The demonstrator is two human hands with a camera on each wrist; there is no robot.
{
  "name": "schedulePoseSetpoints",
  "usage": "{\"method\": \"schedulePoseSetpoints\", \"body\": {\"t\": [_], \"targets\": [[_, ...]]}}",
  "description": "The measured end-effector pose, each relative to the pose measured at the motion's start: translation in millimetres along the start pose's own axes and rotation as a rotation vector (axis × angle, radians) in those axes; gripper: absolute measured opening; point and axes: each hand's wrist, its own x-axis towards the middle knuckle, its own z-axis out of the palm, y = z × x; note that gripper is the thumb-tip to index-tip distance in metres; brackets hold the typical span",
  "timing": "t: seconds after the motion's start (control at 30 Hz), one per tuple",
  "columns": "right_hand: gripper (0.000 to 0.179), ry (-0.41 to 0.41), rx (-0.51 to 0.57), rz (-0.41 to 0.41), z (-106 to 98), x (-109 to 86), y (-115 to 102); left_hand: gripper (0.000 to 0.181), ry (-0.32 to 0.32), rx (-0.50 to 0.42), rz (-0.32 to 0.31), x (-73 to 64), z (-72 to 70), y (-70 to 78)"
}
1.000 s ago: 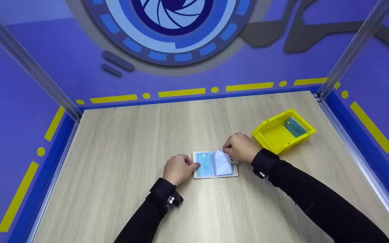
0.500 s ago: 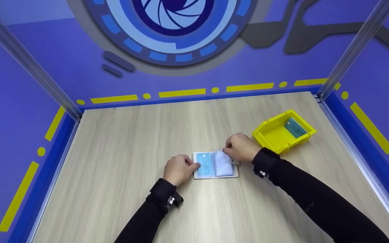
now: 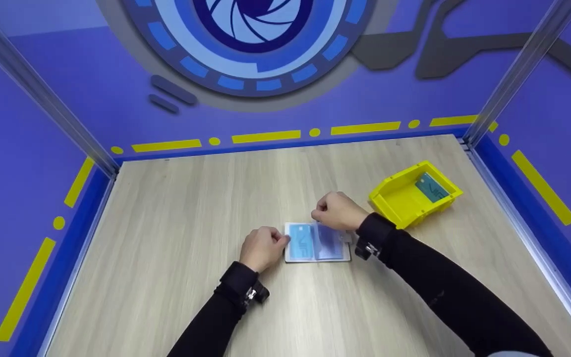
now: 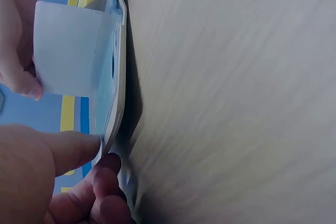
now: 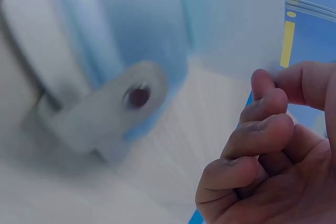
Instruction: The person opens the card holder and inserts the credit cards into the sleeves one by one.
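Note:
An open card holder (image 3: 344, 260) with clear plastic sleeves lies on the table. A light blue VIP card (image 3: 301, 243) shows in its left side. My left hand (image 3: 264, 249) pinches the holder's left cover edge between thumb and fingers. With thumb and index finger, my right hand (image 3: 341, 212) pinches the corner of a translucent sleeve page (image 4: 71, 51), which stands raised from the holder in the left wrist view. A strap with a snap button (image 5: 137, 97) sticks out at the holder's right side.
To the right, behind my right wrist, stands a yellow bin (image 3: 399, 198) with a dark green VIP card (image 3: 432, 187) leaning inside. Blue panels (image 3: 206, 119) wall in the wooden table (image 3: 191, 208) at the back and both sides.
My right hand has moved left and slightly up, lifting the sleeve page from the right side toward the middle. The left hand has stayed at the left cover edge.

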Motion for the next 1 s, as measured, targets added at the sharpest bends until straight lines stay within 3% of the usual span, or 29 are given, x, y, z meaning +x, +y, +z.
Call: {"method": "schedulePoseSetpoints", "body": {"t": [0.3, 0.7, 0.83, 1.0], "targets": [[0.03, -0.005, 0.062, -0.02, 16.5, 13.4, -10.7, 0.027, 0.013, 0.011, 0.018, -0.1, -1.2, 0.9], [0.048, 0.005, -0.022, -0.05, 44.4, 28.6, -20.0, 0.023, 0.019, 0.002, 0.019, -0.4, -2.2, 2.4], [0.048, 0.005, -0.049, -0.057, 49.1, 29.8, -18.9, 0.022, 0.018, 0.0, 0.03, -0.7, -2.8, 2.3], [0.038, 0.039, -0.044, -0.132, 46.7, 27.6, -17.5, 0.021, 0.025, 0.009, 0.029, -1.1, -6.0, 2.5]]}}
